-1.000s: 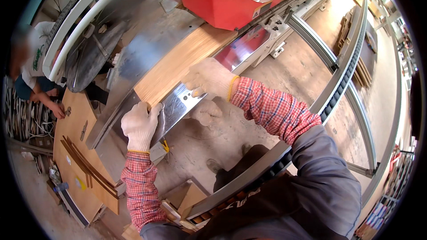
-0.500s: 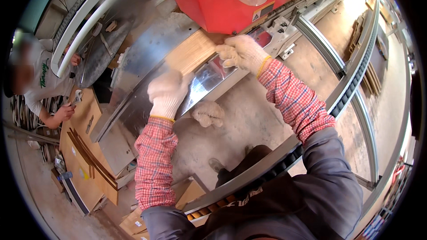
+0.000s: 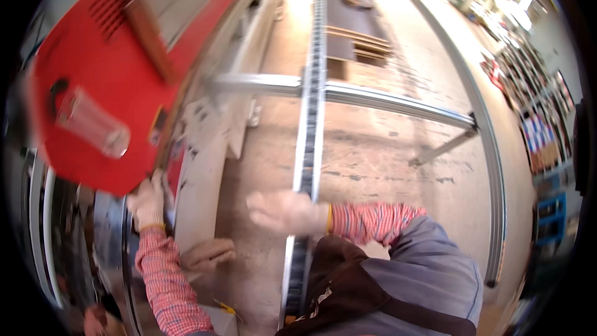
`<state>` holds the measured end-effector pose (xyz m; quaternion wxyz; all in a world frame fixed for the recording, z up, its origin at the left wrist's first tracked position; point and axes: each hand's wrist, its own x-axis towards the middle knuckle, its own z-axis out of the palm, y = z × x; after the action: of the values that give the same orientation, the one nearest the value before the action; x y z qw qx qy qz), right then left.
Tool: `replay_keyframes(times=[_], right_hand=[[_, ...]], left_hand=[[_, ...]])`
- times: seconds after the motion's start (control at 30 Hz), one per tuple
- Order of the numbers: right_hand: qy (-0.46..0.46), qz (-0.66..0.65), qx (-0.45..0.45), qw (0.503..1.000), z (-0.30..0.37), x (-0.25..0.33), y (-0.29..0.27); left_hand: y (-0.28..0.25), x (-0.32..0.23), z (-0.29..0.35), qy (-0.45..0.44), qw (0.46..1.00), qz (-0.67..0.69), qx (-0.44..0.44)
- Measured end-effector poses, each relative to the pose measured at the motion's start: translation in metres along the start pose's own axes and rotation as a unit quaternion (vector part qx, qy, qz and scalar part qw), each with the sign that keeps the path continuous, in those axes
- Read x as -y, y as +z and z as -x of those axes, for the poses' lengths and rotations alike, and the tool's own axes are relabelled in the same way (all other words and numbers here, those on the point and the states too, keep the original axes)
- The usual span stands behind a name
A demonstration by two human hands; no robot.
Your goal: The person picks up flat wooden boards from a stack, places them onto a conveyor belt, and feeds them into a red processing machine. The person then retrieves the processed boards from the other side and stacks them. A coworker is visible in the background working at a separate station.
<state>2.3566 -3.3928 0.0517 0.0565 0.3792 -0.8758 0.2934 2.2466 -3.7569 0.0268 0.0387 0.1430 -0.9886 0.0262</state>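
My left hand (image 3: 148, 204), in a white knit glove, is at the edge of the machine's metal table, just below the corner of the red housing (image 3: 99, 87). Its fingertips are partly hidden there, so what they hold, if anything, does not show. My right hand (image 3: 289, 213), gloved too and a little blurred, hovers by the long roller rail (image 3: 313, 118). Its fingers reach out to the left with nothing in them. A beige cloth-like bundle (image 3: 208, 255) is beside my left forearm, next to the pale side of the machine (image 3: 200, 180).
A clear plastic cylinder (image 3: 93, 121) is on the red housing. Aluminium crossbars (image 3: 398, 99) join the roller rail to an outer rail (image 3: 494, 211). Stacked dark boards (image 3: 354, 18) lie farther off. A blue stool-like frame (image 3: 550, 218) stands right. Another person's hand (image 3: 95, 322) shows lower left.
The view has swung to the right. My right hand has left the red housing's corner and moved over by the roller rail. My left hand has moved to that corner.
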Motion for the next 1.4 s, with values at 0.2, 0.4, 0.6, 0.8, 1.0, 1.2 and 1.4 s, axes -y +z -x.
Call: replay_keyframes(times=[0.2,0.4,0.6,0.8,1.0,1.2,1.4], right_hand=[[0.055,-0.009,-0.045,0.997,0.071,0.009,0.031],[0.100,0.062,0.176,0.977,0.057,0.038,0.028],[0.156,0.055,0.065,0.984,0.067,0.028,0.055],[0.075,0.037,0.028,0.996,0.059,0.034,0.070],[0.109,0.002,0.011,0.994,0.055,0.020,0.073],[0.150,-0.018,-0.023,0.988,0.058,0.025,0.074],[0.167,0.006,-0.026,0.986,0.056,0.038,0.071]], left_hand=[[-0.025,0.036,0.137,0.103,0.978,0.048,-0.173],[-0.042,0.120,0.382,-0.056,0.955,0.172,-0.236],[-0.049,0.194,0.544,-0.362,0.896,0.082,-0.244],[-0.066,0.295,0.648,-0.560,0.810,-0.004,-0.172],[-0.071,0.418,0.616,-0.607,0.778,0.063,-0.150],[-0.091,0.490,0.554,-0.617,0.773,0.143,-0.025],[-0.041,0.546,0.539,-0.695,0.706,0.126,-0.057]])
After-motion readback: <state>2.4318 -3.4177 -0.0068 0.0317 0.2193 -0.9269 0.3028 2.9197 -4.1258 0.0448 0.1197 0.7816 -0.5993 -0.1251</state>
